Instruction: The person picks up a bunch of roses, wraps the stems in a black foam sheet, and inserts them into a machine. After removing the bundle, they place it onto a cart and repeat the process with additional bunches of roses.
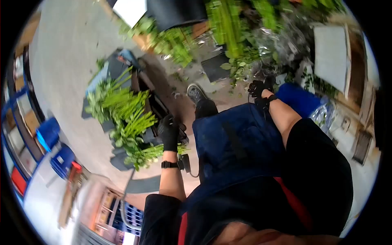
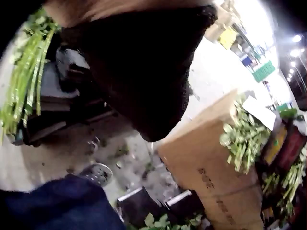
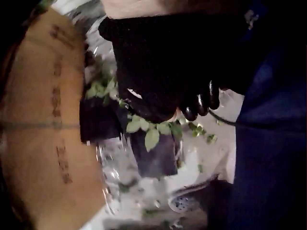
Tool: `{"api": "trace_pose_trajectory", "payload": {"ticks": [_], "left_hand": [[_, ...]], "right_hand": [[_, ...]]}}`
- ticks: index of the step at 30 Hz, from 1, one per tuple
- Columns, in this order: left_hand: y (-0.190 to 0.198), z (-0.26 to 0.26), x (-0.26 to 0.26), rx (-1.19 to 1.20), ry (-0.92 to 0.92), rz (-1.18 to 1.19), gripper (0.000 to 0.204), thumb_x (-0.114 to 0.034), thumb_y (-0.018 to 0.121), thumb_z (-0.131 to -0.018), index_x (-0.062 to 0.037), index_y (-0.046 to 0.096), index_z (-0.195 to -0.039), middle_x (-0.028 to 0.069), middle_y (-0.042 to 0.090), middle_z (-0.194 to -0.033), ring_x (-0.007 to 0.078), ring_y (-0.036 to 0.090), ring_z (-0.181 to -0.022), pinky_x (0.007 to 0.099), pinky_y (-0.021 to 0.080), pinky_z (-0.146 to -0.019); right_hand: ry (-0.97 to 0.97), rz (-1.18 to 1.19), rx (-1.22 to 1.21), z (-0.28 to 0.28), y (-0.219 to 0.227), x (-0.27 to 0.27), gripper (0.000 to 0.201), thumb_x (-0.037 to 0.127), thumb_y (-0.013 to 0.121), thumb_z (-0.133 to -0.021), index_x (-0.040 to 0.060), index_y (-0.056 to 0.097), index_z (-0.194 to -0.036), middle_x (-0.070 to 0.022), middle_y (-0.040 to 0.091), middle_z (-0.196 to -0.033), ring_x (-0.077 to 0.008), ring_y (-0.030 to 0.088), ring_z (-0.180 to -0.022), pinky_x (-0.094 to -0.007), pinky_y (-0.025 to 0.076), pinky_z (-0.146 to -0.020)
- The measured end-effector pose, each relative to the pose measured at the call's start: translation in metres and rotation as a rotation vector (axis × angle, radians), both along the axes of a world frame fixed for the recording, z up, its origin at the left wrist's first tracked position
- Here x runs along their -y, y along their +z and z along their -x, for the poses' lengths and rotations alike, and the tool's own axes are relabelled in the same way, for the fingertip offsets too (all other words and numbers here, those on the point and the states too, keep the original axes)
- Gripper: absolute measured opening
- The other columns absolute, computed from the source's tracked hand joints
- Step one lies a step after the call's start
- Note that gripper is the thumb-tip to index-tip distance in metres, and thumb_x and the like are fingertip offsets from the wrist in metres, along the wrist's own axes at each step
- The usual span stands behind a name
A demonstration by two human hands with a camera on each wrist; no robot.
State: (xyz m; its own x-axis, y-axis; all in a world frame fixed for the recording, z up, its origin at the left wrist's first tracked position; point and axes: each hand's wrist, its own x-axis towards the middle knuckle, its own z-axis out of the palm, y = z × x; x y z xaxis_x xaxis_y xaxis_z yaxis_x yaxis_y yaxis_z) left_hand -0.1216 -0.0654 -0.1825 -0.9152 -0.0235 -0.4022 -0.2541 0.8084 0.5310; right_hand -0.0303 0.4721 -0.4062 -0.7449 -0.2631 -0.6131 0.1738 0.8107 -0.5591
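Note:
Black gloves cover both hands. The left hand [image 1: 168, 132] is beside a dark stand piled with green leafy stalks [image 1: 128, 106]; whether it touches them I cannot tell. In the left wrist view its glove [image 2: 144, 67] shows mostly as a dark shape, fingers indistinct, with stalks [image 2: 36, 76] at the far left. Out to the right, the right hand [image 1: 261, 90] hangs near a blue object [image 1: 300, 100]. The right wrist view shows this hand [image 3: 163, 72] with its fingers loosely curled and no held thing visible; a leafy sprig [image 3: 151, 132] appears just below it.
More green stalks [image 1: 226, 28] and crumpled clear plastic [image 1: 281, 45] lie ahead. A cardboard box [image 2: 206, 163] bears greens in the left wrist view. A shoe [image 1: 197, 93] stands on the littered floor near a dark flat piece [image 1: 215, 68]. Blue stools [image 1: 62, 160] are at the left.

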Motion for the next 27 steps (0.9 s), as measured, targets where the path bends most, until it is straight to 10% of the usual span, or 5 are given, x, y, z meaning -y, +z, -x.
{"api": "trace_pose_trajectory", "payload": {"ticks": [8, 16, 19, 25, 27], "left_hand": [[-0.091, 0.103, -0.2, 0.142, -0.647, -0.123, 0.033, -0.026, 0.064, -0.082, -0.0044, 0.064, -0.106, 0.0195, 0.064, -0.103, 0.0344, 0.062, -0.096, 0.0395, 0.049, -0.082], [-0.323, 0.138, -0.305, 0.191, -0.952, 0.167, 0.087, -0.032, 0.076, -0.07, 0.0029, 0.033, -0.137, 0.0238, 0.039, -0.138, 0.0362, 0.034, -0.13, 0.0416, 0.028, -0.109], [-0.414, 0.15, -0.305, 0.25, -1.101, 0.308, 0.106, -0.044, 0.079, -0.063, -0.0033, 0.024, -0.143, 0.0185, 0.026, -0.148, 0.0343, 0.032, -0.133, 0.0417, 0.034, -0.106], [-0.33, 0.141, -0.367, 0.551, -1.458, 0.004, 0.025, -0.036, 0.07, -0.075, -0.0118, 0.073, -0.078, 0.011, 0.067, -0.079, 0.0223, 0.066, -0.08, 0.0371, 0.05, -0.074], [-0.291, 0.133, -0.386, 1.024, -1.097, -0.2, 0.022, -0.028, 0.065, -0.082, -0.0111, 0.072, -0.093, 0.0056, 0.069, -0.086, 0.0176, 0.065, -0.08, 0.0317, 0.052, -0.067]], "right_hand": [[-0.723, 0.2, 0.148, -0.005, 0.004, -0.055, 0.016, 0.002, 0.055, -0.086, 0.0022, 0.062, -0.1, -0.0131, 0.064, -0.103, -0.0216, 0.062, -0.092, -0.0324, 0.049, -0.081], [-0.335, 0.275, -0.452, -0.009, -0.138, -0.062, 0.026, 0.029, 0.058, -0.088, 0.0067, 0.067, -0.095, -0.01, 0.066, -0.095, -0.03, 0.062, -0.085, -0.0372, 0.051, -0.073], [-1.046, 0.94, 0.35, -0.009, -0.12, -0.048, 0.041, 0.041, 0.063, -0.084, 0.0053, 0.065, -0.104, -0.0095, 0.066, -0.096, -0.0267, 0.062, -0.09, -0.0345, 0.05, -0.078], [-1.077, 0.85, 0.695, -0.038, -0.126, 0.005, 0.046, 0.026, 0.065, -0.084, 0.0138, 0.053, -0.127, -0.0124, 0.055, -0.124, -0.0224, 0.051, -0.117, -0.0364, 0.043, -0.095], [-1.281, 0.978, 0.768, -0.047, -0.109, 0.032, 0.053, 0.022, 0.068, -0.082, 0.0147, 0.05, -0.131, -0.0086, 0.053, -0.127, -0.0187, 0.049, -0.118, -0.0334, 0.04, -0.098]]}}
